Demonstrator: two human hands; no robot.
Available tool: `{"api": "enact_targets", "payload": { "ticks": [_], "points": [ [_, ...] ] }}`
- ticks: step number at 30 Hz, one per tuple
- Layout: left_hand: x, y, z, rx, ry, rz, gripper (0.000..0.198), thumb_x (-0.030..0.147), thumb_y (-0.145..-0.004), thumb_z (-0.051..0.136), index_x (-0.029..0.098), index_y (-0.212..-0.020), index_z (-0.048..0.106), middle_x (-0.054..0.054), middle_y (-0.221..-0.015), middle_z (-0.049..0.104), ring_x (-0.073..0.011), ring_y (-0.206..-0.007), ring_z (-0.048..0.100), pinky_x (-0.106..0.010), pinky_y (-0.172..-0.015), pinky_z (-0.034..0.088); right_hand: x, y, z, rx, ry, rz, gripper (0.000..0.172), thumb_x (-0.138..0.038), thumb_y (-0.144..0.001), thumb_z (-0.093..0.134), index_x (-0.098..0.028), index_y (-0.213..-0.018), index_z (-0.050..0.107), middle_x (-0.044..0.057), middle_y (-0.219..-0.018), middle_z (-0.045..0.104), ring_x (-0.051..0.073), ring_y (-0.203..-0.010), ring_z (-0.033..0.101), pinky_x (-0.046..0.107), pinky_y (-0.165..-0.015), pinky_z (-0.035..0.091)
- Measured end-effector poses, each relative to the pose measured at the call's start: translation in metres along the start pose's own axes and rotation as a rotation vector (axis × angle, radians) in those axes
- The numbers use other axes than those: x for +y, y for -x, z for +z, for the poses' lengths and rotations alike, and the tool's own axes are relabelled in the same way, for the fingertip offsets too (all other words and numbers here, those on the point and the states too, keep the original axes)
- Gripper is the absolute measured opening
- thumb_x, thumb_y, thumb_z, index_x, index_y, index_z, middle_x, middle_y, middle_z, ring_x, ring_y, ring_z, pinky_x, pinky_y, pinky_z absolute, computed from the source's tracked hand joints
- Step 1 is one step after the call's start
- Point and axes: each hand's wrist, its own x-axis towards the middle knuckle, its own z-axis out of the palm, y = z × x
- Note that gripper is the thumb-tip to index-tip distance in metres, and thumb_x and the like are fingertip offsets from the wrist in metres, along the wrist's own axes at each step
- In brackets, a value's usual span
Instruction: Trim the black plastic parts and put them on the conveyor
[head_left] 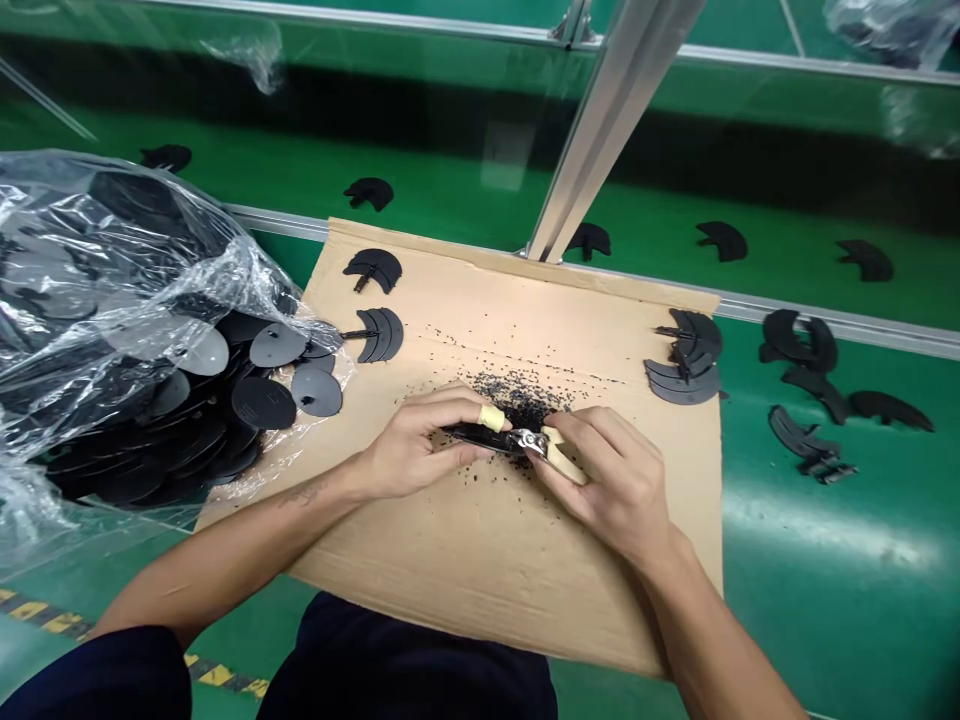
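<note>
Over the middle of the cardboard sheet (487, 560), my left hand (420, 440) pinches a black plastic part (476, 436), seen nearly edge-on. Yellowish tape wraps one of its fingers. My right hand (611, 475) is closed around a pair of cutting pliers (530, 440) with pale handles. The metal jaws meet the right end of the black part; whether they are closed on it I cannot tell. Beneath and behind both hands lies a heap of small black scraps (525, 400), with more bits scattered around it.
A clear plastic bag (150, 270) spills round black discs (262, 403) at left. Fan-shaped black parts (379, 335) lie at the sheet's left, others (684, 375) at its right. Further black parts (810, 440) rest on the green surface. A metal post (600, 140) rises behind the sheet.
</note>
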Motion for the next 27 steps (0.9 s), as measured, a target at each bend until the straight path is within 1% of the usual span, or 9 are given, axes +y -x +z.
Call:
{"api": "enact_targets", "payload": {
  "ticks": [6, 10, 13, 16, 18, 20, 22, 24, 27],
  "points": [
    [-0.001, 0.002, 0.000, -0.004, 0.001, 0.007, 0.020, 0.023, -0.089, 0.072, 0.018, -0.108, 0.073, -0.009, -0.095, 0.075, -0.0191, -0.090, 0.068, -0.035, -0.082, 0.057, -0.003, 0.002, -0.001, -0.011, 0.079, -0.003, 0.012, -0.026, -0.092, 0.064, -0.019, -0.101, 0.069, 0.005, -0.075, 0.067, 0.018, -0.065, 0.057, 0.032, -0.060, 0.045],
    [0.001, 0.002, 0.001, -0.018, 0.023, -0.002, 0.019, 0.022, -0.089, 0.071, 0.018, -0.108, 0.073, -0.009, -0.095, 0.074, -0.0188, -0.091, 0.068, -0.034, -0.082, 0.056, -0.006, 0.005, 0.000, 0.038, 0.110, -0.003, 0.008, -0.023, -0.093, 0.062, -0.019, -0.096, 0.069, 0.002, -0.066, 0.063, 0.016, -0.059, 0.055, 0.030, -0.055, 0.041],
    [0.003, 0.002, 0.003, -0.009, 0.048, -0.004, 0.020, 0.023, -0.088, 0.074, 0.018, -0.107, 0.073, -0.008, -0.096, 0.074, -0.0185, -0.092, 0.067, -0.034, -0.084, 0.056, -0.007, 0.005, 0.003, 0.050, -0.048, 0.049, 0.007, -0.018, -0.093, 0.061, -0.019, -0.094, 0.067, 0.003, -0.069, 0.063, 0.015, -0.060, 0.057, 0.029, -0.055, 0.043],
    [0.004, 0.003, 0.005, 0.029, 0.026, -0.019, 0.023, 0.025, -0.085, 0.077, 0.019, -0.106, 0.074, -0.007, -0.095, 0.075, -0.0183, -0.092, 0.065, -0.034, -0.084, 0.055, -0.006, 0.002, 0.004, 0.080, -0.199, 0.147, 0.005, -0.018, -0.090, 0.064, -0.019, -0.094, 0.066, 0.003, -0.075, 0.064, 0.015, -0.063, 0.057, 0.028, -0.055, 0.044],
    [0.003, 0.003, 0.005, 0.073, 0.032, -0.084, 0.026, 0.028, -0.085, 0.077, 0.020, -0.110, 0.072, -0.006, -0.098, 0.075, -0.0176, -0.091, 0.066, -0.032, -0.083, 0.056, -0.006, 0.000, 0.003, 0.096, -0.283, 0.221, 0.008, -0.021, -0.088, 0.068, -0.020, -0.096, 0.064, 0.003, -0.080, 0.065, 0.015, -0.066, 0.057, 0.028, -0.056, 0.045],
    [0.001, 0.003, 0.005, 0.134, 0.088, -0.164, 0.029, 0.030, -0.088, 0.074, 0.020, -0.114, 0.069, -0.007, -0.106, 0.075, -0.0170, -0.094, 0.068, -0.031, -0.084, 0.057, -0.007, -0.003, 0.002, 0.080, -0.402, 0.279, 0.013, -0.025, -0.088, 0.070, -0.021, -0.098, 0.064, 0.004, -0.087, 0.066, 0.016, -0.072, 0.060, 0.029, -0.060, 0.048],
    [-0.001, 0.003, 0.006, 0.178, 0.157, -0.206, 0.028, 0.031, -0.088, 0.073, 0.019, -0.112, 0.066, -0.007, -0.109, 0.074, -0.0166, -0.097, 0.070, -0.029, -0.085, 0.058, -0.010, -0.004, 0.002, 0.045, -0.504, 0.288, 0.017, -0.029, -0.087, 0.072, -0.022, -0.099, 0.064, 0.005, -0.092, 0.067, 0.019, -0.081, 0.064, 0.030, -0.064, 0.051],
    [-0.002, 0.003, 0.007, 0.174, 0.206, -0.199, 0.026, 0.030, -0.087, 0.075, 0.018, -0.106, 0.063, -0.006, -0.103, 0.073, -0.0157, -0.096, 0.071, -0.026, -0.084, 0.059, -0.013, -0.004, 0.004, 0.042, -0.534, 0.275, 0.017, -0.028, -0.086, 0.073, -0.022, -0.098, 0.064, 0.006, -0.093, 0.067, 0.020, -0.084, 0.064, 0.030, -0.065, 0.052],
    [-0.002, 0.004, 0.008, 0.109, 0.202, -0.169, 0.021, 0.023, -0.087, 0.074, 0.018, -0.103, 0.061, -0.005, -0.100, 0.073, -0.0149, -0.095, 0.071, -0.025, -0.084, 0.059, -0.017, -0.002, 0.006, 0.093, -0.487, 0.255, 0.009, -0.019, -0.087, 0.069, -0.022, -0.092, 0.062, 0.005, -0.086, 0.067, 0.018, -0.077, 0.064, 0.030, -0.063, 0.050]
  ]
}}
